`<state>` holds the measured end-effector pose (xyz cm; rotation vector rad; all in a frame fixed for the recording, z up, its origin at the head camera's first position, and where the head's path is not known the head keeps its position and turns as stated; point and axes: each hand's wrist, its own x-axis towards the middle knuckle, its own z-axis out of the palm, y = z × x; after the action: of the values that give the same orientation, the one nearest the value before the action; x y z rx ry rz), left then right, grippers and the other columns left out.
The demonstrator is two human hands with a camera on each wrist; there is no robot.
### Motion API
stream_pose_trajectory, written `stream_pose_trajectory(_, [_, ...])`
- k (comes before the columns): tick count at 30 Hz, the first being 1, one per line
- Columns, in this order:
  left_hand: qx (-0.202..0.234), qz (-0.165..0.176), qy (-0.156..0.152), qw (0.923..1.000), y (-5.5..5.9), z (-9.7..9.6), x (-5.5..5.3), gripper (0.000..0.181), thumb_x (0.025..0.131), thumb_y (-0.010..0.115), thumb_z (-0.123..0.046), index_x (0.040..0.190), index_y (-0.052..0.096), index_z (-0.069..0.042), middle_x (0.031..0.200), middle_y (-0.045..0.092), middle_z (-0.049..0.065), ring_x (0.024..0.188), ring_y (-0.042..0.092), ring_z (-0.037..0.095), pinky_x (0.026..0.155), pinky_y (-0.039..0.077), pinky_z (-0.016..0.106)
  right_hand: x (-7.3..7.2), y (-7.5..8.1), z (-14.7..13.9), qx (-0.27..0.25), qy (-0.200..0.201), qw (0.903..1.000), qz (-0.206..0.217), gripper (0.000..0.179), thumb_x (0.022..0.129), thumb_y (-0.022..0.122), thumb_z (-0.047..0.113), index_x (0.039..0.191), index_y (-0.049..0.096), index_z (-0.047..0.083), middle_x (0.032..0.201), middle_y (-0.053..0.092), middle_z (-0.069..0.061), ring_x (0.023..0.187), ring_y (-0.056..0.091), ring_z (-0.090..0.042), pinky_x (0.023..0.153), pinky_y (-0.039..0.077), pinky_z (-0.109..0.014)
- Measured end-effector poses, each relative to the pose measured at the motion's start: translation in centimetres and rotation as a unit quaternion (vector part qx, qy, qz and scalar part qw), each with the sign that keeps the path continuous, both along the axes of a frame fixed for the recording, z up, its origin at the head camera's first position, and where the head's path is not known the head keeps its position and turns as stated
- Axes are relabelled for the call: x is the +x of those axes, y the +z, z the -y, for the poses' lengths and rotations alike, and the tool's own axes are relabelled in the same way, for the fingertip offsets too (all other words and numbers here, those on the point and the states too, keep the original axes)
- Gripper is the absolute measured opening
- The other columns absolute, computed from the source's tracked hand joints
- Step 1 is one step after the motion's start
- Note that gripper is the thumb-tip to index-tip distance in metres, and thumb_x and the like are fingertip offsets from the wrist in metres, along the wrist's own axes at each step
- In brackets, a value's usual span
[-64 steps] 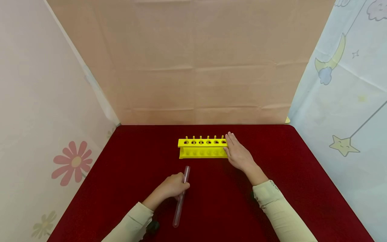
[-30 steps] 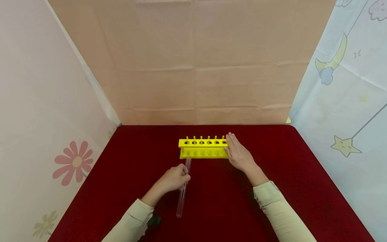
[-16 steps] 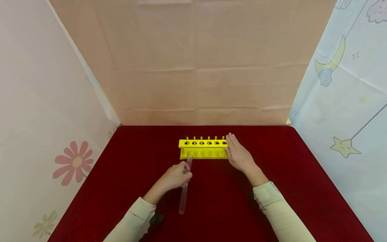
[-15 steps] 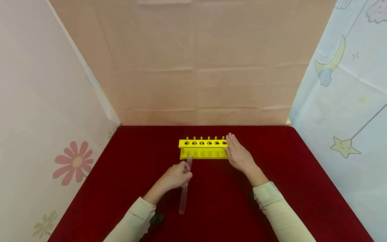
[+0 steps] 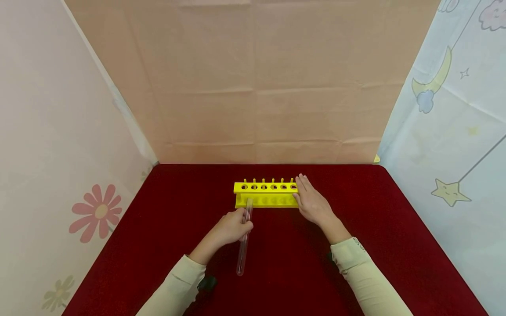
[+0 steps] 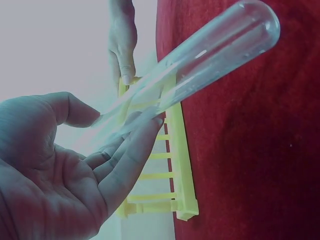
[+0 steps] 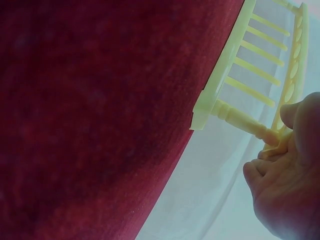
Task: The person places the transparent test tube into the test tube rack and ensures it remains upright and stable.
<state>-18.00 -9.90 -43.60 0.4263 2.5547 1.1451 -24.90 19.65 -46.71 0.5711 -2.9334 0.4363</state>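
My left hand (image 5: 229, 227) holds a clear test tube (image 5: 241, 259) between thumb and fingers, slanted in the head view. Its rounded end points toward me, and its far end overlaps the lower front of a yellow test tube rack (image 5: 269, 191). In the left wrist view the test tube (image 6: 220, 52) crosses in front of the rack (image 6: 184, 170), rounded end at upper right. My right hand (image 5: 314, 205) grips the rack's right end. The right wrist view shows thumb and fingers of that hand (image 7: 290, 192) around the top shelf's end, beside the corner post.
The rack has a row of holes along its top shelf and short pegs behind; no tubes stand in it. A dark red cloth (image 5: 178, 202) covers the table. A tan backdrop (image 5: 253, 87) rises behind, with patterned sheets on both sides.
My left hand has carried the test tube forward and slightly right, so its far end now overlaps the rack's base. My right hand and the rack have stayed put.
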Motion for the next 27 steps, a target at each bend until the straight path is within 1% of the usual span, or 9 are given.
stream_pose_trajectory(6, [0.002, 0.001, 0.0, 1.0, 0.3, -0.1, 0.0, 0.02, 0.098, 0.055, -0.018, 0.111, 0.055, -0.003, 0.068, 0.063, 0.001, 0.054, 0.056, 0.011, 0.049, 0.044, 0.025, 0.0, 0.0, 0.1, 0.0, -0.004, 1.0, 0.003, 0.061, 0.109, 0.042, 0.023, 0.156, 0.021, -0.008, 0.165, 0.018, -0.025, 0.154, 0.017, -0.038, 0.121, 0.024, -0.051])
stream_pose_trajectory(11, [0.008, -0.005, 0.0, 1.0, 0.5, -0.2, -0.1, 0.017, 0.097, 0.054, -0.017, 0.109, 0.054, -0.004, 0.067, 0.063, 0.001, 0.053, 0.055, 0.011, 0.048, 0.042, 0.024, 0.0, -0.1, 0.1, 0.001, -0.006, 1.0, 0.003, 0.061, 0.109, 0.042, 0.023, 0.156, 0.021, -0.008, 0.165, 0.019, -0.025, 0.153, 0.017, -0.038, 0.121, 0.024, -0.051])
stream_pose_trajectory(16, [0.009, -0.01, 0.001, 0.9999, 0.6, -0.4, -0.3, 0.017, 0.098, 0.054, -0.017, 0.109, 0.053, -0.004, 0.07, 0.063, 0.001, 0.054, 0.055, 0.011, 0.048, 0.04, 0.025, -0.1, -0.1, 0.1, 0.001, -0.007, 1.0, 0.002, 0.061, 0.109, 0.042, 0.023, 0.156, 0.021, -0.008, 0.164, 0.02, -0.025, 0.153, 0.017, -0.037, 0.121, 0.024, -0.051])
stream_pose_trajectory(23, [-0.001, -0.015, 0.006, 0.9999, 0.7, -0.8, -0.4, 0.019, 0.098, 0.056, -0.019, 0.111, 0.054, -0.005, 0.074, 0.061, 0.002, 0.055, 0.051, 0.013, 0.049, 0.04, 0.026, -0.1, -0.1, 0.1, 0.003, -0.006, 1.0, 0.003, 0.061, 0.109, 0.042, 0.024, 0.157, 0.02, -0.008, 0.165, 0.018, -0.025, 0.154, 0.016, -0.037, 0.121, 0.023, -0.051])
stream_pose_trajectory(27, [-0.003, -0.019, 0.006, 0.9998, 0.9, -1.1, -0.5, 0.018, 0.098, 0.057, -0.02, 0.109, 0.054, -0.006, 0.075, 0.06, 0.003, 0.056, 0.05, 0.012, 0.05, 0.042, 0.026, -0.1, 0.0, 0.2, 0.002, -0.006, 1.0, 0.002, 0.061, 0.109, 0.042, 0.024, 0.157, 0.019, -0.008, 0.165, 0.017, -0.025, 0.154, 0.016, -0.037, 0.12, 0.024, -0.052])
